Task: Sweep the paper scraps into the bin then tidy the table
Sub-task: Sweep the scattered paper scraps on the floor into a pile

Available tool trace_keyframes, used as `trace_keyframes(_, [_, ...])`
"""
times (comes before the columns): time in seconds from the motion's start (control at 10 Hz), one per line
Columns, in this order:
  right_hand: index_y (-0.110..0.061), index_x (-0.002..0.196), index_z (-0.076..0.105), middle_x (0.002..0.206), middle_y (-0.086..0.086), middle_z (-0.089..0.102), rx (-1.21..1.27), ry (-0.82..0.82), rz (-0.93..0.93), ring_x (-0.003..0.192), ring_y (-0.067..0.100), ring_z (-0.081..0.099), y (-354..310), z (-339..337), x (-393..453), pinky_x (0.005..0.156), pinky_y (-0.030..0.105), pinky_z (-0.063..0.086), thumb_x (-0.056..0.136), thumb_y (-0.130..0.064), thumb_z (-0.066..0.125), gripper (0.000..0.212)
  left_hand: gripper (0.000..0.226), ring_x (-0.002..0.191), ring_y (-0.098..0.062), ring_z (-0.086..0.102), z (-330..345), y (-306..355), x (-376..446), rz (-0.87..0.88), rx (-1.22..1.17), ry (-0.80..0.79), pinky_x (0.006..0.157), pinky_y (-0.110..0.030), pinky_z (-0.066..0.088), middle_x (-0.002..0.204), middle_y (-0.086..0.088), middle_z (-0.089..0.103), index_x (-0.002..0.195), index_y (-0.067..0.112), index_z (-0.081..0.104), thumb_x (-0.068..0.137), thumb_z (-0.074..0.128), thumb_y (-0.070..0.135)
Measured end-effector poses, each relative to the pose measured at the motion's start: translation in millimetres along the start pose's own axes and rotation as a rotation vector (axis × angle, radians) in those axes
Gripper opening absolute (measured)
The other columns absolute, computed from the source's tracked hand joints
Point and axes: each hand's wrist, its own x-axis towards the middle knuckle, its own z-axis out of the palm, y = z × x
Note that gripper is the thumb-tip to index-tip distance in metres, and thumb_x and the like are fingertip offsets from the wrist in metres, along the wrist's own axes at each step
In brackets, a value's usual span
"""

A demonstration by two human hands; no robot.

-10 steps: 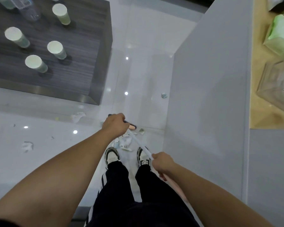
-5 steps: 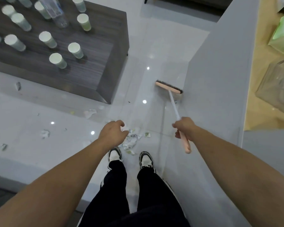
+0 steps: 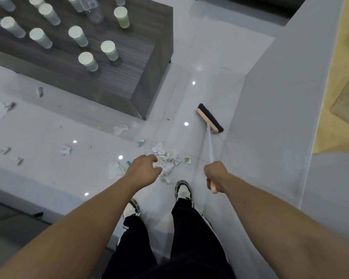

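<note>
The right hand [image 3: 217, 175] is wrapping its grip tight around the broom [image 3: 209, 135] near the pink end of the handle, fist closed, knuckles facing up, forearm reaching in from the lower right. The handle is running forward and slightly left from the fist, and the broom head [image 3: 210, 117] is sitting on the floor [image 3: 189, 57] just beside the grey wall [image 3: 270, 117], angled diagonally.

The left hand [image 3: 144, 170] is hanging out over the floor holding nothing, fingers loosely curled and pointing right, arm stretching in from the lower left.

The paper scraps [image 3: 166, 159] are lying mostly in a small pile on the floor between the two hands, right in front of the person's shoes [image 3: 182, 191]. More loose bits are lying scattered off to the left [image 3: 66, 149].

The dark wood bench [image 3: 129, 73] is sitting at the upper left with a bunch of paper cups [image 3: 109, 50] standing on it upside down, plus a clear plastic bottle [image 3: 94, 14].
</note>
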Motion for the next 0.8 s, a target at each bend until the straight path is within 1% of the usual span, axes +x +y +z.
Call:
trace_keyframes(0.1, [-0.013,0.074,0.042,0.066,0.007,0.042,-0.244,-0.036,-0.179,0.049,0.021,0.038,14.3,19.8,-30.1,0.046,0.021,0.038,0.091,-0.007,0.042,0.018,0.042,0.114,-0.021,0.05,-10.6,-11.9,-8.1,0.015,-0.025,0.022,0.08,-0.026,0.035,0.124,-0.003,0.055,0.127,0.022,0.056,0.089,0.057,0.04])
trace_keyframes(0.2, [-0.019,0.07,0.039,0.062,0.005,0.048,-0.353,-0.066,-0.22,0.047,0.018,0.045,26.9,49.3,-50.8,0.04,0.019,0.039,0.09,-0.009,0.042,0.023,0.042,0.112,-0.02,0.051,-18.5,-39.3,-20.2,0.023,-0.06,0.037,0.081,-0.027,0.036,0.124,-0.002,0.054,0.127,0.023,0.055,0.089,0.056,0.041])
trace_keyframes(0.3, [-0.013,0.071,0.044,0.029,-0.001,0.045,-0.452,-0.097,-0.198,0.021,0.01,0.041,45.0,91.1,-69.9,0.028,0.013,0.033,0.09,-0.002,0.042,0.022,0.043,0.113,-0.021,0.05,-25.3,-83.3,-35.1,0.009,-0.077,0.037,0.081,-0.027,0.037,0.124,-0.003,0.054,0.127,0.023,0.054,0.089,0.057,0.043])
trace_keyframes(0.4, [0.001,0.078,0.052,0.043,0.012,0.047,-0.502,-0.051,-0.178,0.03,0.018,0.039,65.2,132.8,-91.4,0.035,0.017,0.032,0.088,0.006,0.04,0.017,0.044,0.112,-0.023,0.051,-29.6,-129.6,-50.7,-0.01,-0.067,0.052,0.078,-0.027,0.035,0.122,-0.005,0.055,0.127,0.021,0.054,0.089,0.056,0.043])
trace_keyframes(0.5, [0.005,0.102,0.055,0.067,0.015,0.049,-0.527,-0.048,-0.215,0.045,0.019,0.04,86.6,167.0,-108.5,0.036,0.019,0.034,0.09,0.003,0.042,0.018,0.044,0.111,-0.023,0.051,-32.8,-162.0,-62.9,0.022,-0.055,0.059,0.076,-0.027,0.034,0.122,-0.006,0.056,0.126,0.022,0.055,0.088,0.056,0.044])
trace_keyframes(0.6, [0.005,0.105,0.053,0.065,0.012,0.046,-0.468,-0.088,-0.211,0.045,0.018,0.038,98.9,185.2,-125.5,0.042,0.022,0.033,0.093,-0.001,0.044,0.016,0.044,0.11,-0.023,0.051,-39.8,-181.2,-71.7,0.047,-0.047,0.067,0.074,-0.028,0.034,0.123,-0.005,0.055,0.126,0.022,0.055,0.088,0.056,0.046])
trace_keyframes(0.7, [-0.003,0.098,0.055,0.058,0.008,0.041,-0.315,-0.12,-0.206,0.042,0.016,0.033,107.0,182.3,-137.4,0.043,0.021,0.028,0.095,-0.009,0.046,0.011,0.044,0.113,-0.023,0.05,-44.2,-189.4,-79.1,0.062,-0.036,0.064,0.075,-0.028,0.034,0.125,-0.005,0.055,0.126,0.021,0.055,0.089,0.056,0.044])
trace_keyframes(0.8, [-0.008,0.094,0.058,0.054,0.005,0.038,-0.189,-0.103,-0.189,0.041,0.015,0.029,117.6,169.1,-141.7,0.043,0.021,0.024,0.095,-0.011,0.047,0.012,0.044,0.114,-0.024,0.05,-43.4,-186.8,-85.7,0.09,-0.025,0.047,0.077,-0.028,0.035,0.127,-0.006,0.054,0.128,0.021,0.054,0.089,0.055,0.041])
